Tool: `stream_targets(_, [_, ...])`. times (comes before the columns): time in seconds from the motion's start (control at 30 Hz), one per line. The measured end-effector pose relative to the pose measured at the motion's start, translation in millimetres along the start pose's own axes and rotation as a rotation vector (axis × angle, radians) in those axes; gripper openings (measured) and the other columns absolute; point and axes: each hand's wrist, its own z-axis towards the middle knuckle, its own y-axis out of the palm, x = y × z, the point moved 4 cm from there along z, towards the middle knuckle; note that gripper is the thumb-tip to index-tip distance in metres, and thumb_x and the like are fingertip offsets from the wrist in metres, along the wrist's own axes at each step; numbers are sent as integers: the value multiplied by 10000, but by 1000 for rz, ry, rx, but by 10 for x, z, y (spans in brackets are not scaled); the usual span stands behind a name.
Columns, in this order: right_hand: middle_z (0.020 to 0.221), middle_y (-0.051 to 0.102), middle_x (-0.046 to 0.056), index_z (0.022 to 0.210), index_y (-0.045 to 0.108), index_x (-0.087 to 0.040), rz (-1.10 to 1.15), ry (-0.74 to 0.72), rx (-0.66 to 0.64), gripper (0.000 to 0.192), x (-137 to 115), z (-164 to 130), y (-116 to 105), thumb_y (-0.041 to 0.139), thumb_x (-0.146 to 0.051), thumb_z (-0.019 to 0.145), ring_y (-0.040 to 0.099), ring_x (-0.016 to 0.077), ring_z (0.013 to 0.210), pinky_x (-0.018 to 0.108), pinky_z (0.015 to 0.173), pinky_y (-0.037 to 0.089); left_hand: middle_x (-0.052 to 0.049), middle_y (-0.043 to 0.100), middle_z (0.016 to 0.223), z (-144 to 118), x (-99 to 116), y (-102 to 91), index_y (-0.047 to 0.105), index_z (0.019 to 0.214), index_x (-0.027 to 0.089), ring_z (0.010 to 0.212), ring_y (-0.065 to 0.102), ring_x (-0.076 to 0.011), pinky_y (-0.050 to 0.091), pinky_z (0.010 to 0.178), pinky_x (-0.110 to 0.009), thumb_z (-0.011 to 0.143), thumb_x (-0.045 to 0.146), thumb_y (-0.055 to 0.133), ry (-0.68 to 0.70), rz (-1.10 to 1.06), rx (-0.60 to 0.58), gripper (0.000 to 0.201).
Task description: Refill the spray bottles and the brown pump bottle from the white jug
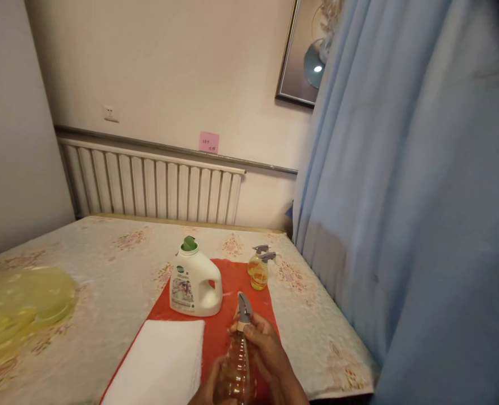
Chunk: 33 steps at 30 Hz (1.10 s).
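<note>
A clear ribbed spray bottle [241,360] with a grey trigger head [244,307] stands upright between my hands, close to me. My left hand [209,388] grips the lower side of its body, partly cut off by the bottom edge. My right hand [266,346] closes around the neck, just below the trigger head. Beyond them, on a red cloth [165,306], stands a white detergent jug [196,281] with an uncapped neck and a green spout. Two more spray bottles [258,275] holding yellow liquid stand at the cloth's far right.
A white cloth or paper stack [160,360] lies at the front left. A translucent yellow plastic object [25,309] sits farther left on the floral bed cover [312,292]. A blue curtain [380,197] hangs along the right; a radiator [156,183] lines the back wall.
</note>
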Motion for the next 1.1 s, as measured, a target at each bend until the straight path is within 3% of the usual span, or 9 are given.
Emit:
stream_targets(0.23, [781, 699, 49, 871, 646, -142, -8, -58, 167, 263, -6, -26, -14, 786, -310, 724, 634, 154, 680, 243, 628, 468, -205, 545, 1302, 13, 49, -33, 356, 1240, 191, 1179, 567, -362, 471, 990, -467, 520, 550, 787, 123, 212, 435, 912])
stream_targets(0.37, [734, 658, 9, 854, 641, -157, -99, -95, 257, 287, 59, -27, -16, 784, -364, 716, 584, 128, 610, 231, 574, 462, -181, 575, 1288, 26, 124, 56, 394, 1264, 186, 1176, 570, -367, 482, 980, -462, 500, 474, 799, 162, 385, 464, 912])
stream_targets(0.47, [658, 601, -29, 839, 653, -164, -134, -114, 288, 272, 107, -26, -24, 785, -360, 706, 527, 105, 556, 210, 526, 427, -152, 632, 1209, 7, 196, 97, 472, 1202, 183, 1143, 593, -357, 491, 959, -450, 559, 412, 764, 150, 519, 539, 742])
stream_targets(0.6, [607, 560, -55, 857, 670, -165, 25, -61, 267, 295, 113, -7, -15, 825, -296, 643, 478, 83, 502, 199, 498, 383, -126, 684, 1121, -4, 266, 134, 497, 1146, 193, 1033, 652, -323, 512, 906, -436, 621, 399, 697, 158, 442, 444, 598])
stream_targets(0.7, [629, 593, -36, 886, 685, -161, 148, -10, 208, 335, 54, 11, 32, 837, -276, 611, 501, 100, 520, 221, 523, 403, -117, 692, 1152, 2, 278, 123, 479, 1186, 210, 1071, 644, -321, 498, 932, -434, 611, 432, 717, 157, 271, 328, 660])
stream_targets(0.87, [753, 660, 9, 818, 697, -153, 161, -46, 196, 206, -57, 18, 54, 806, -249, 672, 574, 129, 674, 227, 637, 451, -126, 669, 1193, 16, 247, 87, 466, 1222, 213, 1108, 620, -330, 465, 971, -459, 582, 544, 762, 159, 130, 216, 779])
stream_targets(1.1, [803, 677, 21, 860, 700, -157, 135, -47, 226, 206, -127, 3, -11, 804, -244, 706, 581, 128, 693, 233, 644, 470, -125, 671, 1203, -1, 124, 23, 456, 1222, 221, 1163, 598, -336, 441, 1025, -477, 579, 505, 787, 100, 119, 256, 777])
